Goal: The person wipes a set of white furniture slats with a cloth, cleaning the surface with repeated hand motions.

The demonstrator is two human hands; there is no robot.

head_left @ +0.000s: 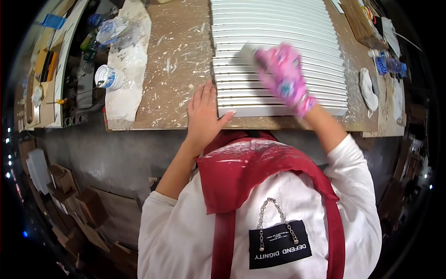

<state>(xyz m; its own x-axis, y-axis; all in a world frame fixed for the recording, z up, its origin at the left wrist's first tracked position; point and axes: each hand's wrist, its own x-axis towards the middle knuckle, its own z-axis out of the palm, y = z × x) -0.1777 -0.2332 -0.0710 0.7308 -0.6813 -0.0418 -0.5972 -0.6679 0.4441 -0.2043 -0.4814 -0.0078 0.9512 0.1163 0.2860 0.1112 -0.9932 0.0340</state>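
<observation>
A white slatted panel (278, 74), like a louvred shutter, lies flat on the paint-spattered workbench (179, 51). My left hand (204, 104) is bare and rests on the bench at the panel's lower left corner. Its fingers are stretched out, and the thumb reaches onto the panel's near edge. My right hand (283, 74), in a pink patterned glove, is over the middle of the slats. Its fingers close on a pale pad (248, 53) against the slats; motion smears both, and the pad's exact kind cannot be told.
Left on the bench, a stained white cloth (127, 83) lies under a white tub (108, 77) and a clear plastic container (111, 31). At the right are a wooden box (364, 25), a plastic bottle (395, 67) and a white rag (368, 89). Cardboard pieces (90, 204) stand on the floor.
</observation>
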